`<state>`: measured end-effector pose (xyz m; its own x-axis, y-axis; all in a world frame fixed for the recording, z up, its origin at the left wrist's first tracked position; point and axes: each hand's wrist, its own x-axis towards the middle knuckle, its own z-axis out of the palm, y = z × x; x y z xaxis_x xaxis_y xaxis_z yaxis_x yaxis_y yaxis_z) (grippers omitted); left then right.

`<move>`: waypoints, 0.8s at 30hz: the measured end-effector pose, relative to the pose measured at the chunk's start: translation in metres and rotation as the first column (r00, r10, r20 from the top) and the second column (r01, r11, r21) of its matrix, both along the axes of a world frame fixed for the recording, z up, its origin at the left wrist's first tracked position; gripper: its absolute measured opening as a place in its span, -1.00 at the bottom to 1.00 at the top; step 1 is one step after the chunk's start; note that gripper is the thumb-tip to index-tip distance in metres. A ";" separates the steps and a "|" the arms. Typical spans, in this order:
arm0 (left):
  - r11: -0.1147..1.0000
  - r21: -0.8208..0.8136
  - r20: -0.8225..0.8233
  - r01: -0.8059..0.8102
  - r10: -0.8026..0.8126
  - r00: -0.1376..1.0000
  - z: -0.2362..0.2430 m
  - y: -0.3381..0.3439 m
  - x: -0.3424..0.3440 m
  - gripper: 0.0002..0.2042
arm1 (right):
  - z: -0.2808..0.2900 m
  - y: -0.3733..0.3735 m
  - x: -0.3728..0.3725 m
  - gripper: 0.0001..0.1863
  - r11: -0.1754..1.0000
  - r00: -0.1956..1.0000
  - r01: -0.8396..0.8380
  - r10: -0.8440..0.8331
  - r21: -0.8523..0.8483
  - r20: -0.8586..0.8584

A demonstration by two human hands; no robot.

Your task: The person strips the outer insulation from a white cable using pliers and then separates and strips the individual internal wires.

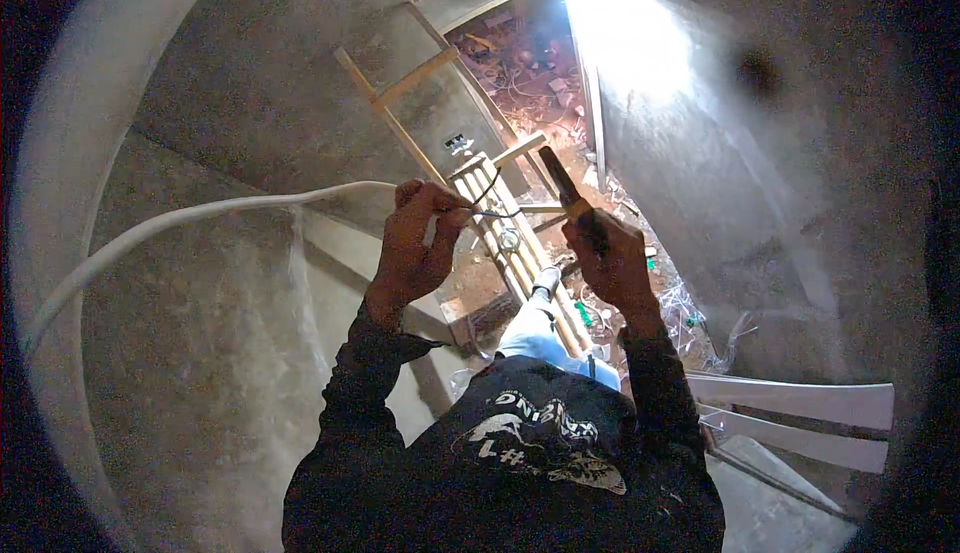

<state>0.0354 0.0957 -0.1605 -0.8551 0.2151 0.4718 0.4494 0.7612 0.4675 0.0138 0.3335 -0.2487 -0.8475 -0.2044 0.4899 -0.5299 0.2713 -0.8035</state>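
My left hand (415, 243) pinches the end of a white cable (200, 211) that arches in from the left, with thin dark wire (492, 215) showing at its fingers. My right hand (610, 258) grips a long dark tool with a yellowish band (562, 178), pointed up and leftward; its exact kind is unclear. Below both hands is a narrow platform of pale wooden slats (485, 198), with a small round object (508, 240) on it. My sandalled foot (545, 283) is on the slats.
Wooden ladder-like framing (415, 78) leans along the upper left. Grey plastered walls (210, 333) surround me. A bright doorway (515, 63) shows reddish dirt and rubble. Scattered debris (670, 313) lies below at right, near white strips (790, 401) and a grey slab (780, 493).
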 end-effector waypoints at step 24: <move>0.998 -0.041 -0.018 0.048 -0.049 0.999 -0.003 0.006 -0.001 -0.95 | 0.010 0.014 -0.015 -0.77 0.904 0.923 0.317 -0.225 0.287 -0.311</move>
